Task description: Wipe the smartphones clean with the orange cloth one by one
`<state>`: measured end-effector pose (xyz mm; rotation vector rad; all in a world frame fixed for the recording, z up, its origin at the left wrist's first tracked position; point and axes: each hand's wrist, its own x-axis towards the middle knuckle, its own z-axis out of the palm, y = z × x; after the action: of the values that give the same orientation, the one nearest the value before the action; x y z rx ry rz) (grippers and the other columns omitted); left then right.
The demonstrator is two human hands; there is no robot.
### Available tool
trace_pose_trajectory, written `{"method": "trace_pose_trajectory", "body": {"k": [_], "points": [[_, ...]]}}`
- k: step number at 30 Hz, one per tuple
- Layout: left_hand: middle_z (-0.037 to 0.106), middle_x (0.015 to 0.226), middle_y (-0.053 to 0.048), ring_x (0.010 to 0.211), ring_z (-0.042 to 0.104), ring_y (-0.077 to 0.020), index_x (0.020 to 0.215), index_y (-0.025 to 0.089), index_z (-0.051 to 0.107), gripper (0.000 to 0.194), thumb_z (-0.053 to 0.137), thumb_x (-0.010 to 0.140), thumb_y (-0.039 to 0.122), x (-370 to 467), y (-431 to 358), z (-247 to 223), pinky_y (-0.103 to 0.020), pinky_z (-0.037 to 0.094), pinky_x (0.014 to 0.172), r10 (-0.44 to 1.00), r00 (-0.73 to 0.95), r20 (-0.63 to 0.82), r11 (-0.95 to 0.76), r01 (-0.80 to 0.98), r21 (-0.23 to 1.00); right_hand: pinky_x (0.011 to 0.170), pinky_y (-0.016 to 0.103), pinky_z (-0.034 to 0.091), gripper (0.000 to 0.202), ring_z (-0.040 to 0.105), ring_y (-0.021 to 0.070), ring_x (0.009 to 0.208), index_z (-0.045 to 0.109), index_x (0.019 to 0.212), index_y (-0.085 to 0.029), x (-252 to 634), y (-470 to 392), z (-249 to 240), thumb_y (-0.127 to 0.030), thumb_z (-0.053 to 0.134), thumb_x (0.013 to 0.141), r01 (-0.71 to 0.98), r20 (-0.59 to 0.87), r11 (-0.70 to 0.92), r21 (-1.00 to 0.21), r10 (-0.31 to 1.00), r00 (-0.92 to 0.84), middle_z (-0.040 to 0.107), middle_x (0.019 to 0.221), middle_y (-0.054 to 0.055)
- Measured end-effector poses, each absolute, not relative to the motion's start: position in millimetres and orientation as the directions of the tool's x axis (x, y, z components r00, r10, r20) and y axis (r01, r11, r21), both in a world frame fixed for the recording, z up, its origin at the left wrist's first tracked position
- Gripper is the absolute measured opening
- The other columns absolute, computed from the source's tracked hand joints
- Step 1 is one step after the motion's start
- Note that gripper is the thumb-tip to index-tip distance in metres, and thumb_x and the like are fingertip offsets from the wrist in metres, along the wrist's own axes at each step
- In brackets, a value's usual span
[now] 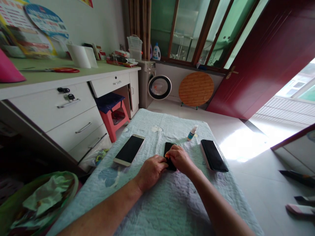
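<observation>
A small black smartphone (167, 148) lies on the pale blue quilted cloth (157, 127), partly hidden under my hands. My left hand (152, 170) rests at its lower left edge, with the fingers closed against it. Bunched in the fingertips of my right hand (179, 159) is a small orange cloth (167, 155), pressed on the phone's screen. To the left lies a larger phone with a white and gold frame (130, 149). A dark-screened phone (214, 155) with a pinkish side edge lies to the right. Beyond my right hand stands a small spray bottle (192, 133).
A white desk (83, 78) runs along the left, holding scissors (65, 70) and a paper roll (78, 55). Below it stands a red stool (114, 119). A waste bin (73, 183) is at lower left. Behind are an open-doored washing machine (147, 68) and a round wooden tabletop (196, 88).
</observation>
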<state>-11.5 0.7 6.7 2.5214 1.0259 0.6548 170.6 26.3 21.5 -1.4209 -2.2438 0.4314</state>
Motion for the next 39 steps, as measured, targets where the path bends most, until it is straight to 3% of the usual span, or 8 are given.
{"method": "trace_pose_trajectory", "body": {"k": [5, 13, 22, 28, 39], "points": [[0.067, 0.101, -0.003, 0.095, 0.059, -0.0212, 0.104, 0.023, 0.068, 0.019, 0.054, 0.092, 0.022, -11.4, 0.9, 6.6, -0.033, 0.047, 0.085, 0.713, 0.644, 0.276, -0.688, 0.569, 0.449, 0.076, 0.024, 0.041, 0.027, 0.054, 0.0129, 0.081, 0.073, 0.079, -0.020, 169.8, 27.0, 24.6, -0.007, 0.050, 0.083, 0.750, 0.171, 0.431, -0.501, 0.899, -0.403, 0.061, 0.084, 0.003], [0.068, 0.103, -0.001, 0.094, 0.060, -0.0194, 0.101, 0.022, 0.069, 0.018, 0.060, 0.087, 0.016, -10.9, 2.5, 3.8, -0.031, 0.047, 0.085, 0.713, 0.640, 0.288, -0.694, 0.584, 0.422, 0.082, 0.024, 0.039, 0.028, 0.056, 0.0138, 0.083, 0.074, 0.083, -0.018, 168.2, 65.6, 12.1, -0.009, 0.048, 0.086, 0.818, 0.236, 0.324, -0.475, 0.943, -0.236, 0.063, 0.086, 0.004], [0.068, 0.101, -0.001, 0.096, 0.057, -0.0195, 0.100, 0.022, 0.069, 0.019, 0.062, 0.085, 0.014, -10.8, 3.0, 6.0, -0.031, 0.047, 0.086, 0.709, 0.640, 0.296, -0.697, 0.576, 0.427, 0.082, 0.024, 0.037, 0.027, 0.053, 0.0170, 0.090, 0.072, 0.084, -0.019, 160.4, 79.4, 8.7, -0.012, 0.047, 0.089, 0.883, 0.205, 0.217, -0.415, 0.968, -0.142, 0.063, 0.089, 0.006], [0.068, 0.100, -0.001, 0.097, 0.057, -0.0198, 0.099, 0.023, 0.070, 0.017, 0.060, 0.087, 0.015, -10.5, 3.1, 5.6, -0.032, 0.048, 0.087, 0.712, 0.640, 0.290, -0.692, 0.568, 0.446, 0.081, 0.025, 0.037, 0.028, 0.050, 0.0169, 0.089, 0.073, 0.087, -0.021, 159.1, 70.4, 8.5, -0.011, 0.047, 0.088, 0.859, 0.226, 0.336, -0.387, 0.938, -0.265, 0.062, 0.093, 0.006], [0.067, 0.105, -0.002, 0.101, 0.060, -0.0206, 0.100, 0.021, 0.069, 0.019, 0.062, 0.085, 0.014, -11.7, 3.8, 3.6, -0.033, 0.047, 0.091, 0.732, 0.610, 0.303, -0.659, 0.522, 0.541, 0.077, 0.024, 0.038, 0.025, 0.051, 0.0143, 0.084, 0.074, 0.077, -0.020, 159.2, 42.1, 16.2, -0.008, 0.053, 0.084, 0.710, 0.178, 0.526, -0.468, 0.843, -0.507, 0.060, 0.084, 0.003]]}}
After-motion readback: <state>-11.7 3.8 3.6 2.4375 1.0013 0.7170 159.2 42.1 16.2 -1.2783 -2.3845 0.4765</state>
